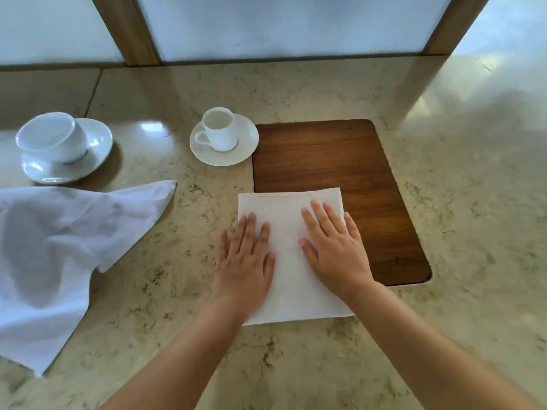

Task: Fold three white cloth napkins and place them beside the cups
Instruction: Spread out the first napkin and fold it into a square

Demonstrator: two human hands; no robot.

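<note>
Two flat hands — left hand (247, 255), right hand (334, 247) — press one folded napkin (288, 279); two cups (217, 128), one loose napkin (53, 247)

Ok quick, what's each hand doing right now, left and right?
Left hand: open, fingers straight, pressing flat on the folded white cloth napkin.
Right hand: open, fingers straight, also pressing flat on that napkin.

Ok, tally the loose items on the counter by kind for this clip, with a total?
Cups: 2, the large cup and the small cup
Saucers: 2, the left saucer and the right saucer
Napkins: 2, the folded napkin under both hands and the crumpled napkin
Total: 6
</note>
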